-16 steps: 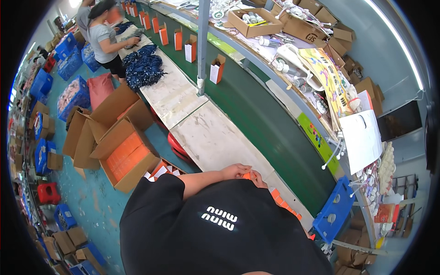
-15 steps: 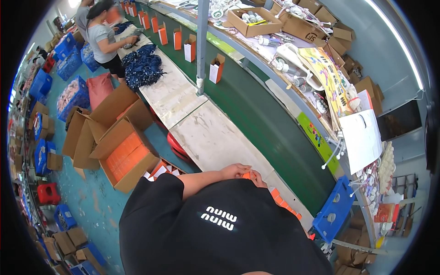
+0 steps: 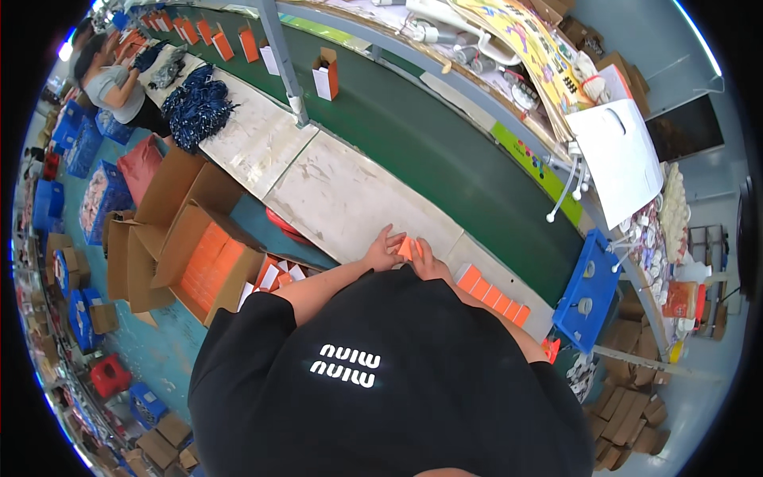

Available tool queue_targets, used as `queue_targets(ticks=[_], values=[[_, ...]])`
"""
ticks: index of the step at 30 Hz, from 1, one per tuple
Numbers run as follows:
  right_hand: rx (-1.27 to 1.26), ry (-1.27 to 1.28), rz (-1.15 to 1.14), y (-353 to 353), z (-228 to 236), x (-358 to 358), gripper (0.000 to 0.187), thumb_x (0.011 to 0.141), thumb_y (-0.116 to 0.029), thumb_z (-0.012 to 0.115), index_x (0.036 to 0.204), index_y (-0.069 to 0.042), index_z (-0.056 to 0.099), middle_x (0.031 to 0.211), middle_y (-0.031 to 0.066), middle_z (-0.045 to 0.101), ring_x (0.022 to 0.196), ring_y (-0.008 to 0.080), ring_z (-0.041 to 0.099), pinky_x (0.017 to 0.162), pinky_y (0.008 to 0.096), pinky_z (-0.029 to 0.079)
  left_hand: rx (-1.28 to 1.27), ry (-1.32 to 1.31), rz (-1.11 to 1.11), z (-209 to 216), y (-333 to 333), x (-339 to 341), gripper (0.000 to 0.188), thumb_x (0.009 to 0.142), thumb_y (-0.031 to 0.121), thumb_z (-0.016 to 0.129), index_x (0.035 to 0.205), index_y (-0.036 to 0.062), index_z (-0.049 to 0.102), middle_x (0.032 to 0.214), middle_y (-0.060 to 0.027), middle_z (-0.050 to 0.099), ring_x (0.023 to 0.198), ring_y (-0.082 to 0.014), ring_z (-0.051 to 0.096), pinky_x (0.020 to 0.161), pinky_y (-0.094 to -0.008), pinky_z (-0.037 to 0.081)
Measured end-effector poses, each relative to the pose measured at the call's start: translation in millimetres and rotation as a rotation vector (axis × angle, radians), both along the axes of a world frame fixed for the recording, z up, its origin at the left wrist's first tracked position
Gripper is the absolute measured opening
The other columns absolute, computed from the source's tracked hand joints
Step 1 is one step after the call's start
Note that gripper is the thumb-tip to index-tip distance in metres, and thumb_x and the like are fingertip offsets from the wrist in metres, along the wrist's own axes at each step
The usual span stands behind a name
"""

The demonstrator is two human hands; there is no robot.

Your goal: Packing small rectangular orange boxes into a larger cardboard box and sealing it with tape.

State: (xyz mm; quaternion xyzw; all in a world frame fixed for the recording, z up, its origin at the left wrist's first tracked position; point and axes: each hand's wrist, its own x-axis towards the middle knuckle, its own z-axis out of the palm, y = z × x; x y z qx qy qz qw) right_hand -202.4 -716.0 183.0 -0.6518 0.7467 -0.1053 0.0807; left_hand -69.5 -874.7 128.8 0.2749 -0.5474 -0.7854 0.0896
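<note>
Working a small orange carton [image 3: 408,248] at the near edge of the pale worktable [image 3: 358,187], the person appears to be at a shaping or closing step, though the carton's far side and any flaps are too small to make out. The right hand [image 3: 427,263] seems to pinch the carton from its right side, fingers curled against it. The left hand [image 3: 383,250] is just beside its left side, fingers parted and bent; whether they grip it cannot be told. To the right, a row of orange-and-white cartons [image 3: 493,295] lies side by side on the table, well apart from the open orange-and-white box [image 3: 327,75] upright on the green conveyor belt [image 3: 421,163]. The next move likely calls for a steady right-hand hold while the left fingertips work the near edge, pressing lightly so that the thin walls do not buckle.
</note>
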Motion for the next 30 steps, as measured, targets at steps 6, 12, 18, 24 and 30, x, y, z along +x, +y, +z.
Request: queue_targets(ticks=[6,12,18,24,30], values=[[-0.045,0.017,0.006,0.1,3.5,7.5,0.071,0.093,-0.02,0.066,0.155,-0.003,0.035,0.149,0.0218,0.04,0.092,0.0345,0.073,0.072,0.0407,0.062,0.282,-0.145,-0.13,-1.4,-13.4,0.9,0.083,0.081,0.0,0.082,0.154,0.0056,0.044,0.136,-0.0115,0.064,0.125,-0.0214,0.059,0.103,-0.0375,0.049],[0.065,-0.047,-0.043,-9.2,7.7,5.5,0.064,0.095,-0.027,0.066,0.155,-0.023,0.042,0.141,0.0163,0.045,0.095,0.035,0.071,0.075,0.0451,0.061,0.496,-0.337,-0.25,2.9,-31.4,-2.2,0.063,0.09,0.014,0.076,0.148,0.0219,0.054,0.149,0.0014,0.052,0.14,-0.0236,0.043,0.102,-0.0526,0.047],[0.167,-0.213,-0.564,-6.3,19.3,-28.0,0.046,0.089,-0.039,0.067,0.132,-0.023,0.069,0.11,0.018,0.062,0.095,0.0363,0.069,0.079,0.0466,0.058,0.693,-0.224,0.038,-0.5,-73.1,4.8,0.042,0.098,0.028,0.062,0.137,0.0141,0.06,0.136,-0.0045,0.06,0.125,-0.0265,0.055,0.105,-0.0489,0.046],[0.676,-0.07,-0.921,43.1,-40.4,-81.3,0.06,0.096,-0.052,0.06,0.14,-0.011,0.059,0.12,0.0294,0.063,0.108,0.0434,0.067,0.092,0.0503,0.056,0.536,-0.301,0.174,15.2,-157.5,17.5,0.037,0.098,0.032,0.058,0.129,0.0117,0.064,0.126,-0.0074,0.066,0.109,-0.0255,0.062,0.095,-0.0439,0.048],[0.581,-0.099,-1.033,44.4,-20.3,-52.1,0.084,0.096,-0.054,0.061,0.153,0.003,0.037,0.138,0.0369,0.044,0.114,0.0484,0.063,0.096,0.0502,0.055,0.074,-0.361,0.293,11.9,-263.0,-31.5,0.027,0.095,0.022,0.06,0.117,0.0074,0.067,0.106,-0.0082,0.072,0.091,-0.0258,0.069,0.079,-0.0431,0.055]])
